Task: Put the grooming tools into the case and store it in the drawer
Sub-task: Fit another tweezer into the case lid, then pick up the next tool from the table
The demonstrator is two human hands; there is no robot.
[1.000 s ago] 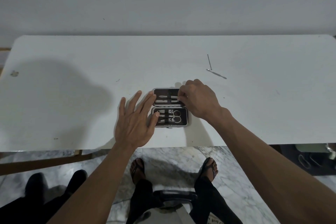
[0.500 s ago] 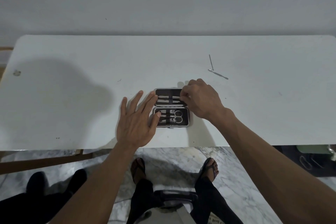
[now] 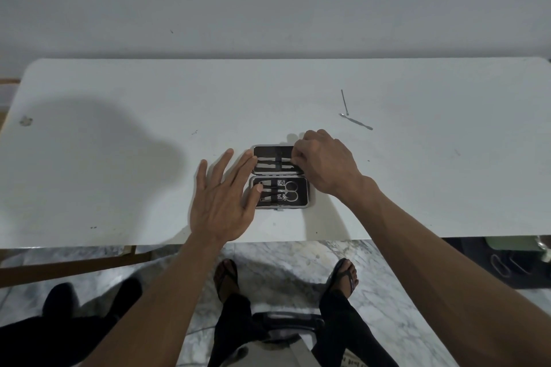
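No readable text anywhere — only blurred print on a paper scrap (image 3: 353, 362) — illegible.

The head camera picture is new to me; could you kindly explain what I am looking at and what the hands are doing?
A camera worn on a person's head looks down at their own bare hands; there is no machine. On the white table lies an open grooming case with scissors and other tools strapped inside. The left hand lies flat, steadying the case's left edge. The right hand is at a tool in the far half; its fingertips are hidden. Two thin metal tools lie loose farther right.
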